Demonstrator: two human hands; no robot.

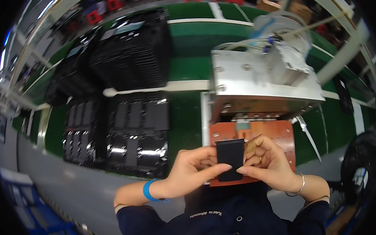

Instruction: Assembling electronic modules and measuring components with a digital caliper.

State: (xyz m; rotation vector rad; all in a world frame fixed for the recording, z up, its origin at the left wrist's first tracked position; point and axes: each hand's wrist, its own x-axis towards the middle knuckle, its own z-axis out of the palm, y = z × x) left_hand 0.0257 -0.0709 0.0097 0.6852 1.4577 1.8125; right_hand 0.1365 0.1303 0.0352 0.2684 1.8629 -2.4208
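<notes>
A flat black rectangular piece (230,157), its exact kind unclear, is held upright between my two hands, close to my body. My left hand (200,169) grips its left side, with the thumb on the front face and the fingers curled behind. From the right, my right hand (267,162) pinches it the same way, thumb near its lower edge. Just beyond, the orange-brown base plate (274,132) of a press-like metal fixture (253,79) lies under and behind the piece. A small grey-green block (242,125) sits on that plate.
Two black trays (169,131) (77,135) with rows of dark rectangular pieces lie on the green bench at left. Behind them stand tall stacks of black trays (128,57). A slim silver tool (309,138) lies right of the fixture. Hoses (239,44) run behind it.
</notes>
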